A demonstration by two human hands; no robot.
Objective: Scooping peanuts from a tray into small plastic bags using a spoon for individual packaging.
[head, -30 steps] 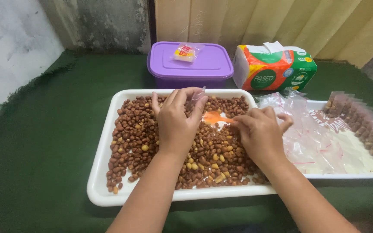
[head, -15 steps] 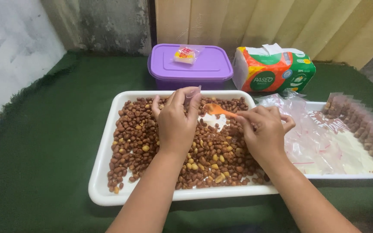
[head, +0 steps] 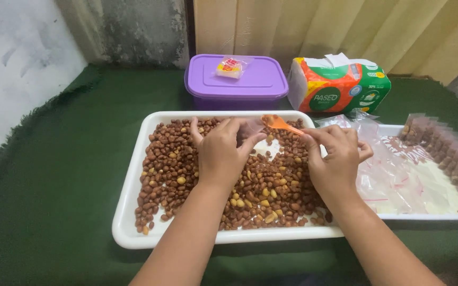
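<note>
Your left hand (head: 221, 153) pinches a small clear bag (head: 250, 128) between thumb and fingertips, its mouth turned toward the spoon; your right hand (head: 335, 159) has its fingers closed around the handle of an orange spoon (head: 278, 123), whose bowl hangs just beside the bag's opening, above the far edge of the white tray (head: 128, 212) of roasted peanuts (head: 170, 164). To do this well, keep the bag's mouth spread wide with thumb and forefinger; hold it low over the tray so any nuts that slip fall among the rest; tip the spoon gently at the lip rather than from above. The spoon's bowl lies between your two hands, nearer the left fingertips; whether it touches the bag I cannot tell. To your right a second tray (head: 425, 216) holds empty clear bags (head: 393, 175) and a row of filled packets (head: 451, 151); on the green tabletop (head: 54, 159) beyond stand a purple lidded box (head: 237, 82) and a pack of tissues (head: 337, 85).
</note>
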